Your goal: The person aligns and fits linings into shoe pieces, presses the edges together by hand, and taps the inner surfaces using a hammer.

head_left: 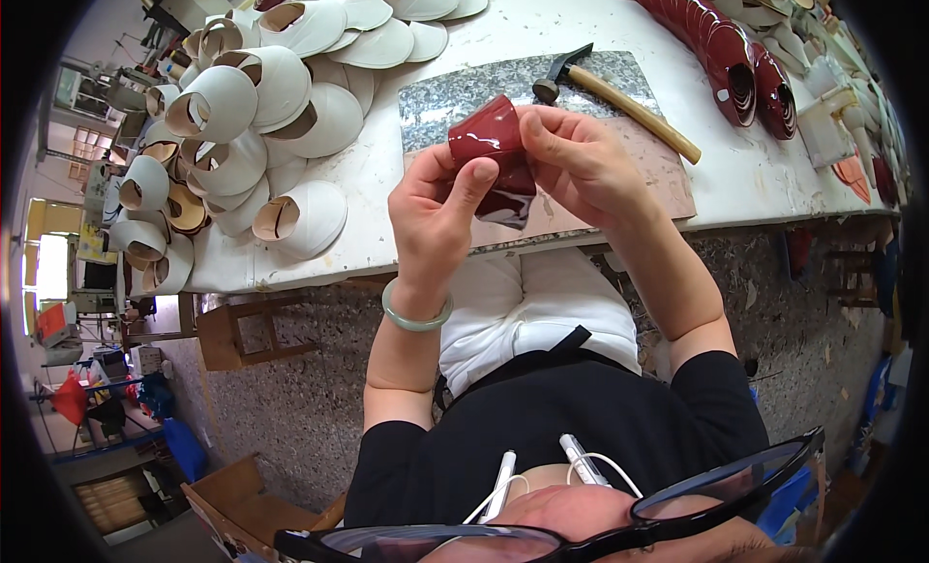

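Note:
Between both hands, over the near part of a stone slab, is a glossy dark-red shoe upper (490, 132), curved into a loop. My left hand (435, 200) grips its left side, thumb pressed on the shiny face. At its right edge, the thumb and fingers of my right hand (579, 161) pinch the material. Part of the piece hangs below the fingers, and some of it is hidden behind them. A hammer (634, 113) with a wooden handle and dark metal head lies on the slab just beyond my right hand.
The slab (455, 93) rests on a white table (373, 210). Piles of white shoe uppers (300, 219) cover the left side. Nested rows of dark-red uppers (711, 55) lie at the far right, near a clear plastic container (827, 127). A wooden stool (254, 333) stands below the table's left edge.

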Action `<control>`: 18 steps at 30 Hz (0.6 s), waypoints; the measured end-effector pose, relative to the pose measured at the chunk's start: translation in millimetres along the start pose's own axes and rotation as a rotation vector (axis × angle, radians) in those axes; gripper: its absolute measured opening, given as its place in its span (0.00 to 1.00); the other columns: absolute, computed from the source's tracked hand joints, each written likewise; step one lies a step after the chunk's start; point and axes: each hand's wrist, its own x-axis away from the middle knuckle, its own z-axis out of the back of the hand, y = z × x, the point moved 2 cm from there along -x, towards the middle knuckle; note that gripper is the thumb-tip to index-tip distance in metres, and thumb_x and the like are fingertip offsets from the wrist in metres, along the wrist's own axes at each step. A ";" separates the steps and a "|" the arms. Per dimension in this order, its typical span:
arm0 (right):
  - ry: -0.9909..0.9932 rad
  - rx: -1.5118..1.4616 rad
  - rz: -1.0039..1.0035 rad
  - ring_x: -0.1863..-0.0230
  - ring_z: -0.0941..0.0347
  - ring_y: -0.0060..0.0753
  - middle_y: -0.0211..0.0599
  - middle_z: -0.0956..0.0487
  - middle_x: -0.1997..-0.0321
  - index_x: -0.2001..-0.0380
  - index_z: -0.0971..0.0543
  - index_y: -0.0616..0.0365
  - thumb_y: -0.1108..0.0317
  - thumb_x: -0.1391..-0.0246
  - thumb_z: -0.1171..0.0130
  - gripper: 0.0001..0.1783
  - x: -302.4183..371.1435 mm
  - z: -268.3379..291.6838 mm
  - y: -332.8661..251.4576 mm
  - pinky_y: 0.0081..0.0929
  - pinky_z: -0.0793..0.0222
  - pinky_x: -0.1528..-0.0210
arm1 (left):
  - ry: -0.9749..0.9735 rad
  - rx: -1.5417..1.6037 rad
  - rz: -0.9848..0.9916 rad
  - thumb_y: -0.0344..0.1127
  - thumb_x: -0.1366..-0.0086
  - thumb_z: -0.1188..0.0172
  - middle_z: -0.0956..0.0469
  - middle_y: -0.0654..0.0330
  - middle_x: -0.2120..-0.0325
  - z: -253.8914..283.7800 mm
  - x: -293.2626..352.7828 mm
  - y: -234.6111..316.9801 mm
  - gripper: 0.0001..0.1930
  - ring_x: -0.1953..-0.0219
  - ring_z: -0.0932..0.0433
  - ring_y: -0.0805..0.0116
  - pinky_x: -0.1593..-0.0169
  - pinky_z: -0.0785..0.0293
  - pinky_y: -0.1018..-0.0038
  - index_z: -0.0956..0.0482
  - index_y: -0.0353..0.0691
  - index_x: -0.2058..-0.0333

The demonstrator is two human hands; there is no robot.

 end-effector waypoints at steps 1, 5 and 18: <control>0.003 -0.006 0.002 0.52 0.25 0.26 0.39 0.22 0.53 0.51 0.26 0.68 0.66 0.39 0.44 0.18 1.3 -0.9 -0.1 0.25 0.29 0.47 | -0.002 -0.003 0.005 0.34 0.36 0.37 0.20 0.60 0.65 -1.1 -0.5 -2.1 0.14 0.65 0.23 0.77 0.59 0.25 0.80 0.25 0.29 0.57; 0.017 0.110 0.121 0.50 0.25 0.27 0.41 0.22 0.52 0.47 0.29 0.70 0.70 0.41 0.42 0.20 4.7 -9.0 1.8 0.26 0.30 0.44 | -0.012 0.063 0.047 0.34 0.34 0.40 0.20 0.58 0.62 0.0 -5.0 -7.3 0.14 0.61 0.23 0.75 0.53 0.27 0.77 0.26 0.30 0.55; 0.237 0.850 0.389 0.65 0.22 0.24 0.40 0.18 0.63 0.51 0.27 0.65 0.78 0.48 0.39 0.20 2.9 -3.4 5.8 0.21 0.25 0.60 | 0.058 -0.068 0.084 0.32 0.32 0.44 0.23 0.56 0.58 11.9 -9.6 -28.2 0.19 0.58 0.25 0.74 0.56 0.25 0.79 0.30 0.30 0.46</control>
